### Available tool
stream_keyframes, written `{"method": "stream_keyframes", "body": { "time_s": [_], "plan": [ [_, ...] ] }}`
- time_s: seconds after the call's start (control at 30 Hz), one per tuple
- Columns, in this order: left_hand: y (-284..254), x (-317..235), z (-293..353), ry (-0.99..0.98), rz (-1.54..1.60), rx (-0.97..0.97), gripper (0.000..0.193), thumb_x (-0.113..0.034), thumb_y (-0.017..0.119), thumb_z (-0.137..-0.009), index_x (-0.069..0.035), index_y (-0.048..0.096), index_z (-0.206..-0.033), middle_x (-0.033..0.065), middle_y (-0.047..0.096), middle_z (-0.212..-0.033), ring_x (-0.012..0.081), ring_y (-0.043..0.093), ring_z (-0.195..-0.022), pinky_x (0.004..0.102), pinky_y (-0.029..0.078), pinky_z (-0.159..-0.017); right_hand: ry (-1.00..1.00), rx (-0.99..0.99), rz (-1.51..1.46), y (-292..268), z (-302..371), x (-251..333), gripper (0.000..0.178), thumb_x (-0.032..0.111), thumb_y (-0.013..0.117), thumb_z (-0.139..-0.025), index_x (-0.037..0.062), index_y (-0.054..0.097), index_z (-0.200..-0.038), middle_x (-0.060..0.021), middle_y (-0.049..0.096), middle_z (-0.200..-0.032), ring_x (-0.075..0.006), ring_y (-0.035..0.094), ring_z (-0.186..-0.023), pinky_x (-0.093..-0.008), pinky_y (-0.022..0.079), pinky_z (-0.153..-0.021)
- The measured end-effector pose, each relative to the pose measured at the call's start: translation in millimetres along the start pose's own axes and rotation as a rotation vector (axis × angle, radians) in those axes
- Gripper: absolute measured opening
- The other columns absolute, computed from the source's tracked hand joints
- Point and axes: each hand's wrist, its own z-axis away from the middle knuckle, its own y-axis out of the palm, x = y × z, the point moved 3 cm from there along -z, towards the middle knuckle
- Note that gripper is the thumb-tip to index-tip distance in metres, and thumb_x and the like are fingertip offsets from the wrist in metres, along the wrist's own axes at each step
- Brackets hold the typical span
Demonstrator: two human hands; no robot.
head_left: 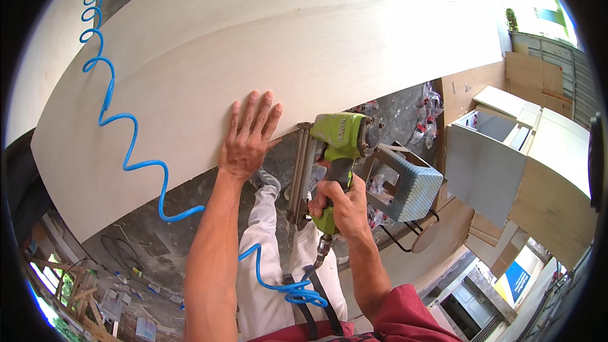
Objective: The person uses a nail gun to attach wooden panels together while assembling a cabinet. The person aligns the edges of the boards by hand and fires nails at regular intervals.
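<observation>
- While my right hand [342, 206] clenches the handle of the green nail gun [335, 152] at centre frame, its long magazine sits against the lower edge of the pale plywood sheet [266, 44]; I judge the gun dense and rigid, best held by that handle.
- My left hand [248, 136] lies open, fingers spread flat on the sheet just left of the gun, grasping nothing.
- I judge the sheet thin, wide and springy, smooth on its face, so pressing near the edge suits it better than pinching.
- From the gun's base the blue coiled air hose [130, 152] loops down, then climbs to the upper left across the sheet; it could snag.
- Lower right of the gun stands a patterned stool [411, 187], with grey and wood cabinets [506, 171] beyond; open concrete floor [152, 240] shows at lower left.
</observation>
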Motion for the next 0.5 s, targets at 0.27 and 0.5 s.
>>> {"method": "stream_keyframes", "body": {
  "time_s": [0.27,0.5],
  "plan": [
    [1.9,-0.5,0.2,0.002,-0.015,0.011,0.088,-0.042,0.071,-0.084,-0.015,0.031,-0.158,0.0082,0.024,-0.166,0.0320,0.022,-0.153,0.0544,0.021,-0.124,-0.050,-0.007,-0.007,-1.7,1.4,-9.9,0.033,0.002,0.056,-0.093,-0.0061,0.052,-0.125,-0.0058,0.053,-0.063,-0.0169,0.055,-0.049,-0.0326,0.047,-0.049],
    [-2.1,-0.1,-2.6,-0.013,-0.013,-0.033,0.082,-0.043,0.068,-0.087,-0.021,0.034,-0.158,0.0056,0.026,-0.166,0.0287,0.023,-0.153,0.0508,0.022,-0.124,-0.075,-0.027,-0.162,-15.7,17.5,-33.4,0.041,0.002,0.059,-0.092,-0.0064,0.048,-0.131,-0.0073,0.052,-0.062,-0.0186,0.054,-0.048,-0.0361,0.048,-0.051]
  ]
}}
